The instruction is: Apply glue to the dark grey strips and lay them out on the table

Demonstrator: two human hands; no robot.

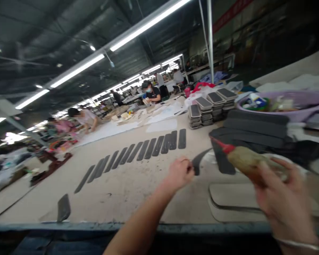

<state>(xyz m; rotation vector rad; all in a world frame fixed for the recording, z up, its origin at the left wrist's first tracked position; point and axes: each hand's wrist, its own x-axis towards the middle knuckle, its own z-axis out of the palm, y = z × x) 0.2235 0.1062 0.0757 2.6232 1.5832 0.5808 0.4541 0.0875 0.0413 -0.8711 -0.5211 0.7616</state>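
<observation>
My left hand (181, 171) reaches over the table with its fingers closed on the end of a dark grey strip (200, 161), which curves up to the right. In my right hand (284, 193) is a squeeze bottle (244, 160) of yellowish-brown stuff, its red nozzle pointing up and left. Under the bottle's tip lies a dark grey piece (222, 156). A row of several dark grey rounded strips (151, 147) runs across the table, left of my left hand. One more dark piece (64, 207) rests near the front edge.
Stacks of dark-topped, pale-edged pads (214, 104) stand at the back right, beside a purple basin (284, 104) holding assorted items. Dark sheets (255, 127) lie before the basin. Large beige rounded panels (234, 196) sit below my right hand. Several people work at tables farther off.
</observation>
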